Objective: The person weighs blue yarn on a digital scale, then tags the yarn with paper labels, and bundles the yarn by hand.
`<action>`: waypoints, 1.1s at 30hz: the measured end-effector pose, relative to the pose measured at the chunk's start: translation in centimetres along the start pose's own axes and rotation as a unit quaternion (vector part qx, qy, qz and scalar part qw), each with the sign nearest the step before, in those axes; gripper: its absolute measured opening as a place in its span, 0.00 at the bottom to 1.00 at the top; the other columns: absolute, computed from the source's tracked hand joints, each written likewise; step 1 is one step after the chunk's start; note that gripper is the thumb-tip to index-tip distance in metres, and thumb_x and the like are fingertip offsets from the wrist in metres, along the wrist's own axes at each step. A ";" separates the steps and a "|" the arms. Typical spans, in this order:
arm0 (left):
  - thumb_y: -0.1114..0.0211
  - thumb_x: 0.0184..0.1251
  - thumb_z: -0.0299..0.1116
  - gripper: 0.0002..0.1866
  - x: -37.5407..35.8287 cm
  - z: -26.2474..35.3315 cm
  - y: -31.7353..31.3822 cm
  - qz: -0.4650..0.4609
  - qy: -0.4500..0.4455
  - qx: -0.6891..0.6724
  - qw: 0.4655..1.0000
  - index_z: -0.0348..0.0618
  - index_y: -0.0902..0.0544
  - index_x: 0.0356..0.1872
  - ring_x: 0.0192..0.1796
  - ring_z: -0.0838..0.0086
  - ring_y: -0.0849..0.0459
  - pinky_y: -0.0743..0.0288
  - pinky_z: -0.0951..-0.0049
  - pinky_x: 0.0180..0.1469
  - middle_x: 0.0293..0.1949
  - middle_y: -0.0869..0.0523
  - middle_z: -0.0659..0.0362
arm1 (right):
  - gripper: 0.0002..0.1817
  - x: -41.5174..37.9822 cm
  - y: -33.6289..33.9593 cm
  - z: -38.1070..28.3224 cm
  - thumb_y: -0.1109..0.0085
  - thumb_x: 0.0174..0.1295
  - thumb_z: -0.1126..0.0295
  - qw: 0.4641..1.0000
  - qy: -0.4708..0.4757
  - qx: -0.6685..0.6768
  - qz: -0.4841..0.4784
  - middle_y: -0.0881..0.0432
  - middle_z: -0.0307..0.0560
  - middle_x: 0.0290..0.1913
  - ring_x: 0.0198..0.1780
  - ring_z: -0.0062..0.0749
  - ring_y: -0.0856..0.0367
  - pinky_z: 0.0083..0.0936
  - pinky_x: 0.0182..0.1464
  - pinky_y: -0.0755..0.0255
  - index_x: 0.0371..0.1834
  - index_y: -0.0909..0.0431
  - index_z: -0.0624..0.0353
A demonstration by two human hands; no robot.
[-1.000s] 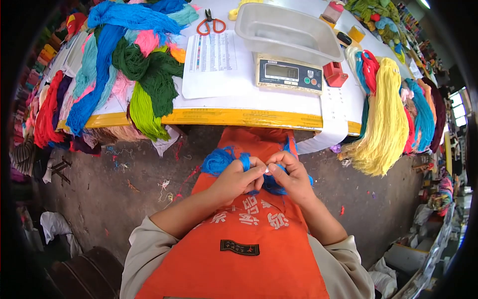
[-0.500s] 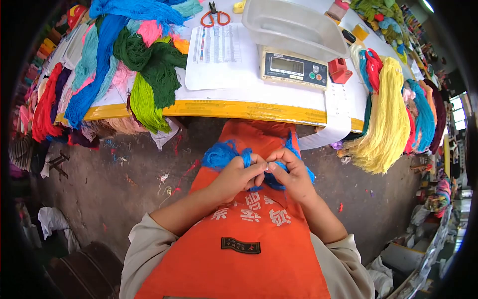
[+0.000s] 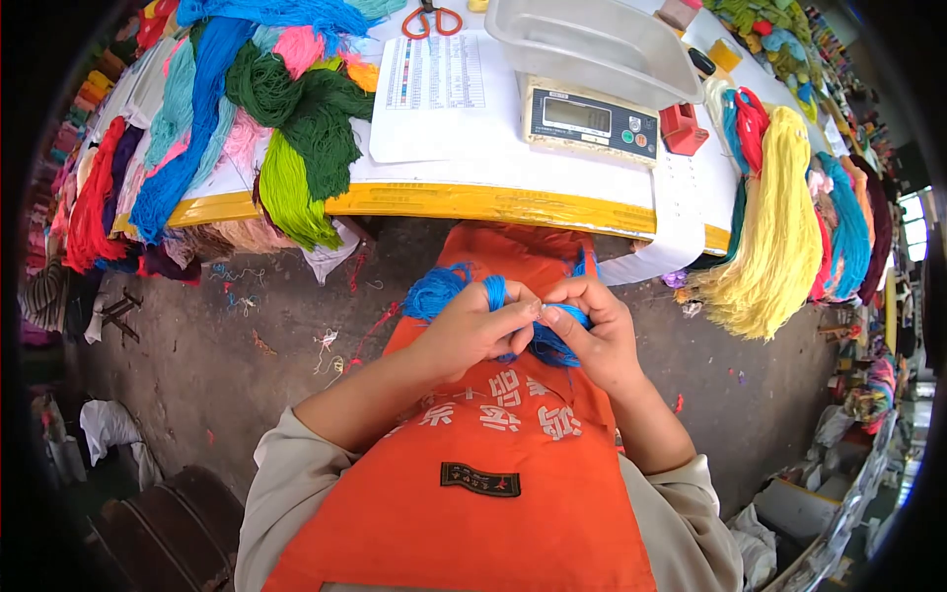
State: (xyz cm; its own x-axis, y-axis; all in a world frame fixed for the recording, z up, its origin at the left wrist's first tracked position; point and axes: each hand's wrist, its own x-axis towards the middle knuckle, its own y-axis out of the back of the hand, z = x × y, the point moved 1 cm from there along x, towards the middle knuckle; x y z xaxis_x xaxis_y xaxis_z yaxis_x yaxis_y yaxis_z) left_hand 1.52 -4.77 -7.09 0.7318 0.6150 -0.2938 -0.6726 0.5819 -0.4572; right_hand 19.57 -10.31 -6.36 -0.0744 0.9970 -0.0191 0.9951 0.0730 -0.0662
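A blue yarn skein [image 3: 434, 292] lies across the lap of the orange apron [image 3: 473, 424], its strands looped around the fingers of both hands. My left hand [image 3: 481, 331] is closed, with blue strands wrapped over its index finger and thumb and fingertip pinched together. Opposite it, my right hand [image 3: 595, 331] is closed too, more blue strands running under its fingers. The fingertips of both hands meet over the lap. Whatever fine piece of thread sits between them is too small to make out.
Ahead stands a table with a yellow edge [image 3: 414, 200]. It bears a digital scale [image 3: 589, 120] with a clear plastic tub [image 3: 592, 49], a printed sheet [image 3: 429, 99], red-handled scissors [image 3: 431, 20] and a red block [image 3: 681, 128]. Green skeins [image 3: 296, 197] and yellow yarn [image 3: 769, 237] hang over the edge.
The view has shifted slightly, so the table sits a little higher in the picture. Both hands stay together at the blue yarn, my right hand's fingers raised a bit more.
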 end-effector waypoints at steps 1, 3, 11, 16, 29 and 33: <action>0.43 0.76 0.38 0.10 0.0 0.1 -0.1 -0.003 -0.002 0.005 1.000 0.42 0.22 0.36 0.21 0.86 0.35 0.47 0.85 0.22 0.22 0.24 0.63 | 0.09 0.0 0.0 0.1 0.39 0.67 0.78 1.000 0.006 -0.015 0.008 0.19 0.34 0.37 0.38 0.10 0.26 0.11 0.39 0.32 0.47 0.26 0.62; 0.43 0.76 0.38 0.11 0.0 0.1 -0.2 -0.006 -0.004 0.010 1.000 0.42 0.22 0.37 0.21 0.86 0.35 0.46 0.85 0.22 0.22 0.23 0.62 | 0.08 -0.1 0.1 -0.1 0.40 0.67 0.79 1.000 0.010 -0.020 0.012 0.20 0.33 0.35 0.36 0.08 0.28 0.10 0.37 0.34 0.46 0.25 0.61; 0.43 0.73 0.33 0.09 0.3 0.3 -0.4 0.023 -0.045 0.109 0.993 0.39 0.21 0.35 0.25 0.85 0.26 0.34 0.81 0.27 0.24 0.19 0.64 | 0.07 -0.1 -0.1 -0.8 0.41 0.66 0.81 1.000 0.002 -0.003 0.024 0.27 0.28 0.30 0.31 0.06 0.35 0.10 0.32 0.41 0.45 0.25 0.59; 0.44 0.76 0.32 0.08 0.1 0.3 -0.4 0.029 -0.087 0.190 0.977 0.40 0.21 0.38 0.26 0.88 0.30 0.37 0.84 0.28 0.26 0.20 0.67 | 0.08 0.1 -0.3 -0.7 0.41 0.66 0.81 0.999 -0.016 0.012 0.026 0.29 0.26 0.29 0.30 0.06 0.36 0.10 0.32 0.42 0.44 0.25 0.57; 0.42 0.73 0.32 0.09 0.1 -0.1 -0.4 0.054 -0.109 0.218 0.968 0.37 0.20 0.36 0.26 0.82 0.21 0.30 0.78 0.29 0.24 0.16 0.62 | 0.07 0.1 -0.3 -0.3 0.41 0.66 0.79 0.998 -0.046 0.031 0.031 0.29 0.26 0.28 0.29 0.06 0.37 0.11 0.32 0.43 0.44 0.26 0.57; 0.42 0.73 0.32 0.09 0.1 -0.6 -0.2 0.061 -0.113 0.219 0.967 0.37 0.20 0.36 0.26 0.82 0.21 0.30 0.78 0.29 0.24 0.16 0.61 | 0.07 0.2 -0.2 -0.1 0.41 0.66 0.78 0.997 -0.061 0.035 0.025 0.28 0.26 0.28 0.29 0.06 0.37 0.11 0.30 0.44 0.44 0.27 0.56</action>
State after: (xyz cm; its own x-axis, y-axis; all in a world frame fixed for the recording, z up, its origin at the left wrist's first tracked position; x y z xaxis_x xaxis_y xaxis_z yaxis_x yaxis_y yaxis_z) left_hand 1.84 -5.14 -7.54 0.6352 0.7645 -0.1102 -0.7702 0.6375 -0.0171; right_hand 19.39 -10.18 -6.26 -0.0353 0.9888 -0.1451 0.9912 0.0162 -0.1312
